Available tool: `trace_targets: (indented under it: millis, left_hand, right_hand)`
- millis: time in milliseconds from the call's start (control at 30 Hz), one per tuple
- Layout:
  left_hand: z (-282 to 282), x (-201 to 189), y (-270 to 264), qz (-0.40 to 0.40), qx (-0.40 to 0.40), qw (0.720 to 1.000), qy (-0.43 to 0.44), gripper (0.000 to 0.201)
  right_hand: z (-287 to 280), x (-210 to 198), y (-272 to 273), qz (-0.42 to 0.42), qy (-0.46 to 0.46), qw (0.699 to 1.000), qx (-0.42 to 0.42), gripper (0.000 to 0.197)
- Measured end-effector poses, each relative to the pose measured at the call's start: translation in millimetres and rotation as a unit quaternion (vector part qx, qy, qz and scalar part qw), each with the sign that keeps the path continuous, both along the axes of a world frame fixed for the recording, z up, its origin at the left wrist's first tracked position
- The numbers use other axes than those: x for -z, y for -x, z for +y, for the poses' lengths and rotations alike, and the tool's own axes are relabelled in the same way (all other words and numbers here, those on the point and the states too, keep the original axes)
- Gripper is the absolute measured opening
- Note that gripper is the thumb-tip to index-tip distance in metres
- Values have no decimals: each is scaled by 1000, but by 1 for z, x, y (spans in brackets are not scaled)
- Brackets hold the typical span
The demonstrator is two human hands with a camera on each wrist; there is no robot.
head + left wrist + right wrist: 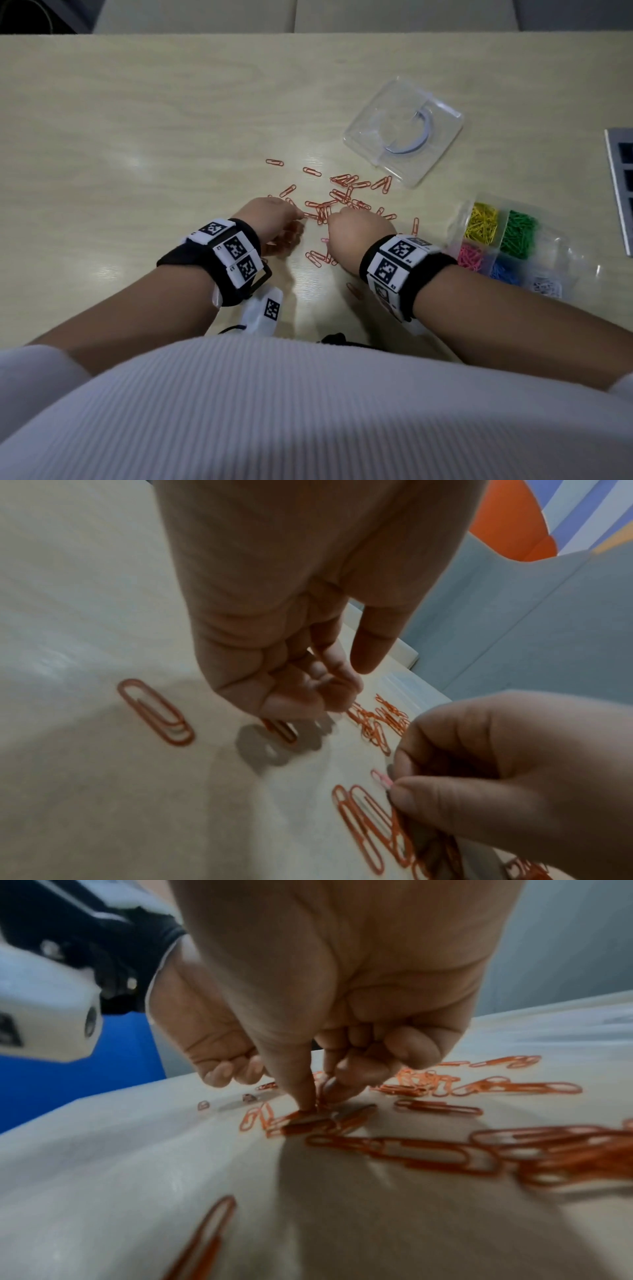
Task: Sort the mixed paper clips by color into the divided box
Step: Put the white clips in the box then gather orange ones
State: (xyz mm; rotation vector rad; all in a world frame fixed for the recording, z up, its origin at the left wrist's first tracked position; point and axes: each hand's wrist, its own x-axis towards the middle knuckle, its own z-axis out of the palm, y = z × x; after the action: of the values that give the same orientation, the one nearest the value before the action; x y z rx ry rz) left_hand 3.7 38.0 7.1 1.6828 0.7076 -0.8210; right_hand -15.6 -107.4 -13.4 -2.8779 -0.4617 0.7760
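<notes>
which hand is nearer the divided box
Right. The right hand works in the orange clips just left of the divided box; the left hand is farther left, beyond the right one.

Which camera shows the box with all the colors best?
The head view. The divided box sits at the table's right side there, with yellow, green, pink, blue and pale clips in separate compartments. Both wrist views miss it; they show only hands and orange clips.
</notes>
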Motion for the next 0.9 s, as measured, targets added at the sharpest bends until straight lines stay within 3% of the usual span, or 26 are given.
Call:
trace_targets:
  millis: [167,333,500,700,800,900]
  left_hand:
    - [-13,-3,1,-54,82,995,-24,12]
    - [-59,-3,3,-116,196,973,-47,16]
    - [-113,-7,15,-130,285,950,-16,11]
    - [-121,-4,16,-130,261,956,-33,9]
    - [-96,0,8,-139,216,964,-72,8]
    - [-62,5,2,-174,188,953,-165,12]
  right_hand:
    - [-7,-11,6,25,8,999,28,28]
    - [-55,-43,18,-11,-21,984,175,18]
    - [-125,-69,27,-15,81,946,313,25]
    - [-135,-62,37,66,104,956,266,25]
    - [-124,-66,35,17,76,961,265,23]
    - [-96,-64,29,-14,-4,974,226,6]
